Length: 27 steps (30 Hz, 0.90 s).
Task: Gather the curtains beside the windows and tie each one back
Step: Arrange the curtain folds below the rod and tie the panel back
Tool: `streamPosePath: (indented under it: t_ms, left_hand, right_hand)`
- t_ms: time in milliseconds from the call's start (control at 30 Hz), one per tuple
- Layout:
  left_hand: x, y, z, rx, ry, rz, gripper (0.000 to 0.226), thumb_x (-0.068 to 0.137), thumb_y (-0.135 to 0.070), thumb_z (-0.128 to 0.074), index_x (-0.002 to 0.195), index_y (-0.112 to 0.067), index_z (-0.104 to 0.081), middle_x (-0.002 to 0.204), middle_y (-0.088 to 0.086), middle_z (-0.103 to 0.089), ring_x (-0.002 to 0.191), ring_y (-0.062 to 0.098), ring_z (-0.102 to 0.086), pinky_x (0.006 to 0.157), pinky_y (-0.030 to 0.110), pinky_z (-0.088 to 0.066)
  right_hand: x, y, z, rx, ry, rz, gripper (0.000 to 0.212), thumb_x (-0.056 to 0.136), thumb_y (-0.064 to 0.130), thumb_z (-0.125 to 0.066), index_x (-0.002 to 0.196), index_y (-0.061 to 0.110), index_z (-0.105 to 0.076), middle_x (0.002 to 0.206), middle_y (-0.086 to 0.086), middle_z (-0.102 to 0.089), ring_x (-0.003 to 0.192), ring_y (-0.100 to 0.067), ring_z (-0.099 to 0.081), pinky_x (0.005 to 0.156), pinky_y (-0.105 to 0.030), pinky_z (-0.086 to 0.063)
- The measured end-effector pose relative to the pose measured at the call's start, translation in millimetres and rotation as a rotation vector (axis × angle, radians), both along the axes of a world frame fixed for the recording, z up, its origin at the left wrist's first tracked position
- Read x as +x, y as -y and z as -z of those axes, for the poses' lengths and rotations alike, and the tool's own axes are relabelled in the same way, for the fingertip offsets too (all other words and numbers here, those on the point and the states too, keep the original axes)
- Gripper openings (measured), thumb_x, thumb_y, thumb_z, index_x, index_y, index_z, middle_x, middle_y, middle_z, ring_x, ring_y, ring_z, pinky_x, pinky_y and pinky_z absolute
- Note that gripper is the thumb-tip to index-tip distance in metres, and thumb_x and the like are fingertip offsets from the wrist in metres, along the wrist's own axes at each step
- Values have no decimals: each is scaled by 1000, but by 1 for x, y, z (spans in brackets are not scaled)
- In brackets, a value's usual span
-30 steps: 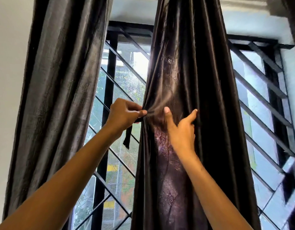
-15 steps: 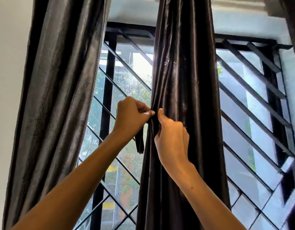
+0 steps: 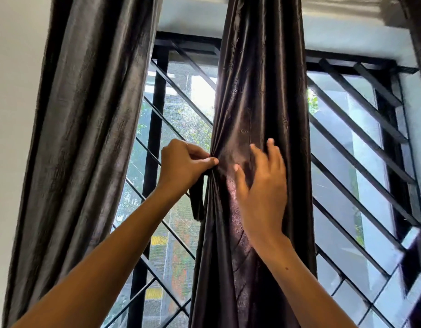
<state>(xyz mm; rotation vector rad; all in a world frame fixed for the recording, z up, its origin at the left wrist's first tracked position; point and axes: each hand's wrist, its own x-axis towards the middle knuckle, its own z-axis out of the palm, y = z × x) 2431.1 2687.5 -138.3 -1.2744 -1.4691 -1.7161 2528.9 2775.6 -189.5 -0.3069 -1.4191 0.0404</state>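
— What is in front of you?

— A dark, shiny curtain hangs gathered in the middle of a barred window. A second curtain hangs at the left.

— And your hands?

— My left hand pinches the gathered curtain's left edge, with a dark tie strip dangling below. My right hand is spread loose against the fabric, gripping nothing.

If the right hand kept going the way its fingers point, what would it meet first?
Probably the gathered dark brown satin curtain: the right hand points up and forward with spread fingers right before its folds. Contact is unclear.
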Motion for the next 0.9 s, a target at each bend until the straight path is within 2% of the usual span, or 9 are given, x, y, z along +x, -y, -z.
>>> streamPosePath:
  t_ms: [100, 200, 300, 367, 500, 667, 733, 800, 900]
  left_hand:
    - [1, 0, 0, 4, -14, -9, 16, 65, -16, -86, 73, -8, -75, 70, 11, -72, 65, 17, -69, 73, 30, -58]
    - [4, -2, 3, 16, -77, -53, 14, 68, -16, -84, 75, -7, -75, 68, 6, -70, 57, 1, -62, 62, 11, -50]
    - [10, -6, 6, 44, -143, -70, 12, 70, -17, -82, 75, -9, -75, 63, -1, -67, 49, -10, -56, 58, 4, -46]
    - [13, -7, 8, 52, -174, -51, 11, 74, -18, -79, 79, -8, -76, 66, 0, -69, 54, -9, -60, 62, 8, -50]
    - [11, -8, 11, 47, -131, 84, 10, 81, -18, -73, 82, -9, -76, 72, 8, -73, 68, 13, -71, 73, 37, -59]
    - [6, -10, 10, 37, -71, 91, 15, 73, -27, -80, 77, -12, -77, 69, 5, -73, 68, 13, -71, 73, 39, -59]
    - [3, -11, 8, 39, -35, 50, 15, 72, -23, -82, 78, -10, -76, 69, 6, -72, 67, 15, -71, 72, 39, -59]
    - [2, -11, 7, 24, -13, 28, 14, 72, -19, -81, 78, -8, -75, 69, 7, -72, 67, 16, -70, 71, 36, -59]
    - [1, -7, 5, -5, 47, 115, 8, 74, -13, -79, 78, -8, -74, 68, 6, -70, 61, 7, -67, 60, 22, -56]
  right_hand:
    - [10, -8, -7, -210, -35, -202, 68, 82, 13, -73, 142, 11, -41, 132, -10, -58, 119, -22, -58, 101, -39, -46]
    - [13, -2, -5, -102, -32, -45, 45, 83, 4, -68, 125, 17, -62, 104, -12, -72, 95, -31, -69, 86, -45, -55]
    - [10, 17, 2, 11, 96, 67, 47, 83, 2, -62, 125, 24, -63, 92, -15, -72, 83, -40, -67, 75, -48, -55]
    - [8, 24, 4, -16, 209, 68, 52, 86, 3, -55, 130, 32, -57, 97, -12, -71, 89, -39, -63, 74, -44, -52]
    - [11, 22, 5, -43, 229, -9, 54, 85, 6, -52, 131, 34, -55, 100, -9, -71, 94, -35, -61, 72, -39, -45]
    - [5, 10, 4, -22, 264, -191, 44, 84, 8, -52, 122, 27, -64, 80, -4, -71, 68, -25, -57, 71, -41, -51]
    - [5, 0, 1, -63, 241, -258, 37, 88, 13, -53, 121, 25, -65, 111, 2, -70, 97, -16, -63, 91, -37, -48]
    - [5, -14, -4, -115, 190, -117, 45, 93, 24, -55, 137, 19, -50, 152, -8, -34, 139, -22, -32, 110, -36, -29]
    - [5, -26, -10, -307, 189, 0, 88, 89, 58, -47, 152, 17, -4, 158, -19, 6, 145, -34, 0, 113, -54, -12]
